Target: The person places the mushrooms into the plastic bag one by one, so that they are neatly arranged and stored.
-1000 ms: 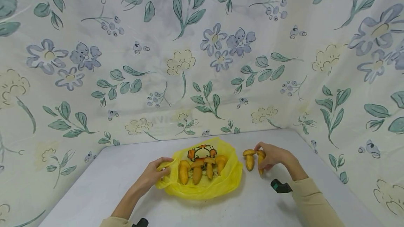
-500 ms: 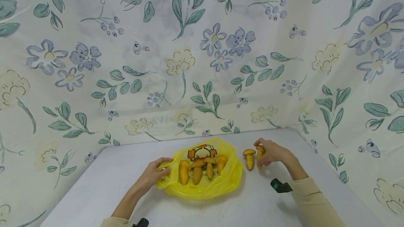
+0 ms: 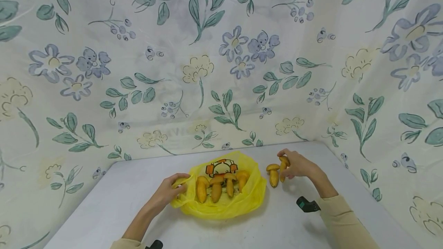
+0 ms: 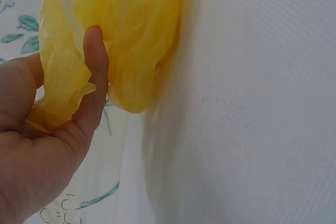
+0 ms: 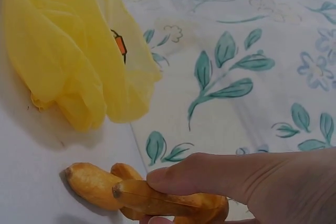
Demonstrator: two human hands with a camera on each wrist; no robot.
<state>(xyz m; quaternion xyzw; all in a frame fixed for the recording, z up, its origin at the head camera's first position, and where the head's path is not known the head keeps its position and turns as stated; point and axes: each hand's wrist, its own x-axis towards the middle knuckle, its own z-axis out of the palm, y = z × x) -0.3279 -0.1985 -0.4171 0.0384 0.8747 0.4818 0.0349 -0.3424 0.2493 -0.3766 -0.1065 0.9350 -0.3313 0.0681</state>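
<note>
My left hand grips the left edge of a yellow plastic bag. In the left wrist view a fold of the bag runs between thumb and fingers. Several yellow-brown mushrooms lie side by side in the bag's opening. To the bag's right, my right hand holds a mushroom between thumb and fingers. The right wrist view shows the thumb along this mushroom's stem, with the fingers mostly hidden. Just left of it, a second mushroom lies on the table, cap toward the back.
The white table ends at a floral-patterned curtain behind and at the sides. An orange and black print shows on the bag. Dark wrist-worn devices sit at both forearms.
My right hand has lifted its mushroom slightly and shifted it toward the back and left, closer to the other loose mushroom. The left hand and the bag have not visibly moved.
</note>
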